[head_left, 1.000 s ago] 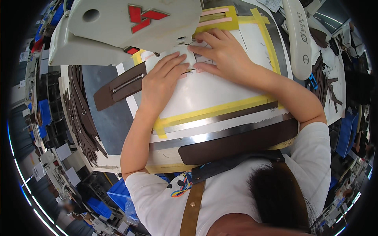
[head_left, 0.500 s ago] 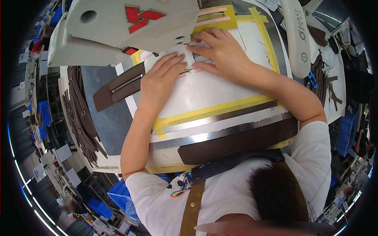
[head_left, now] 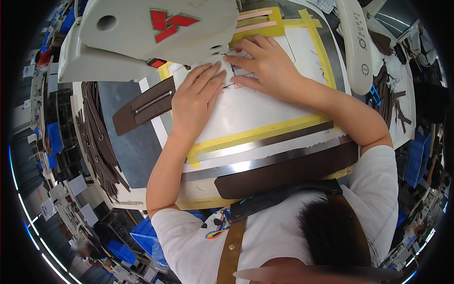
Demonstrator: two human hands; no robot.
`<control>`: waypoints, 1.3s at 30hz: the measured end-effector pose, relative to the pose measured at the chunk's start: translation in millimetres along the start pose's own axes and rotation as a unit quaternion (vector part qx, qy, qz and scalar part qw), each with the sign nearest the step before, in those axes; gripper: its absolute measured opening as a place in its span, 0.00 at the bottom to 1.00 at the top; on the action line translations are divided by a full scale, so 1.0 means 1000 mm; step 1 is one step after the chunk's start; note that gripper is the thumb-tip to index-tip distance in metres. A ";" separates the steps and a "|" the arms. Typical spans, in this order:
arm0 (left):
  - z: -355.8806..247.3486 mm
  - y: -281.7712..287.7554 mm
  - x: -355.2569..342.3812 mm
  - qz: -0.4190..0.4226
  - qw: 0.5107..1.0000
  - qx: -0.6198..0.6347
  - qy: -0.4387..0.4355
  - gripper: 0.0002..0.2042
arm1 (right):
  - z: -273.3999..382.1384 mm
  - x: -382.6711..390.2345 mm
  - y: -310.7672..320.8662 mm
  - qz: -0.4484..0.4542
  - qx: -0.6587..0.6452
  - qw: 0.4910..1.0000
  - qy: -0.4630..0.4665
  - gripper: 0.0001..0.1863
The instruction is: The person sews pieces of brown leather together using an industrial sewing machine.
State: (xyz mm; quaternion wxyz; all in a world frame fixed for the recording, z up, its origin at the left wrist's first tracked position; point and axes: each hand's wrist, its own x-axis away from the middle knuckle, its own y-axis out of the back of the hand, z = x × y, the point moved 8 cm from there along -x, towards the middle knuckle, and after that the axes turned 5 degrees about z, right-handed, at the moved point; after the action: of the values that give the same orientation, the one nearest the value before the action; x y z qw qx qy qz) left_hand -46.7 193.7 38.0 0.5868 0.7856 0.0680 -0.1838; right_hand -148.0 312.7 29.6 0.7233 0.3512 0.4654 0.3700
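Resting flat, the left hand (head_left: 195,94), fingers slightly parted, perhaps steadies the small white paper-like piece (head_left: 228,71); the right hand (head_left: 274,68) arches beside it, fingers wide

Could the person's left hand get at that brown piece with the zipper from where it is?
Probably yes: the left hand lies right by the near end of the zippered brown piece, and nothing seems to stand between them.
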 end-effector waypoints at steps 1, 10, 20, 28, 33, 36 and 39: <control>0.001 -0.001 0.000 0.007 1.000 0.003 0.007 0.15 | 0.000 0.000 0.000 -0.002 0.000 1.000 0.000 0.25; 0.000 0.001 -0.001 0.002 1.000 -0.001 -0.002 0.14 | -0.002 0.000 0.001 -0.015 -0.007 1.000 0.002 0.24; 0.002 0.001 -0.001 0.012 1.000 -0.004 0.006 0.14 | -0.004 0.001 0.000 -0.013 -0.010 1.000 -0.004 0.25; -0.001 0.001 -0.002 0.013 1.000 -0.018 -0.002 0.15 | -0.004 0.002 -0.001 -0.012 -0.012 1.000 -0.004 0.25; 0.000 0.001 -0.002 0.013 1.000 -0.020 -0.005 0.15 | -0.004 0.002 0.000 -0.023 -0.012 1.000 0.000 0.24; 0.000 0.001 -0.002 0.015 1.000 -0.020 -0.004 0.15 | -0.004 0.002 0.000 -0.012 -0.017 1.000 -0.002 0.24; 0.000 0.000 -0.002 0.017 1.000 -0.020 -0.004 0.15 | -0.004 0.002 0.000 -0.010 -0.015 1.000 -0.004 0.25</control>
State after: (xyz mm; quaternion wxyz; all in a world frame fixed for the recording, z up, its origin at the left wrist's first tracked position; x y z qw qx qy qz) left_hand -48.3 193.6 38.5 0.6061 0.7738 0.0559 -0.1752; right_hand -151.4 315.0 26.9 0.7343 0.3373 0.4603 0.3676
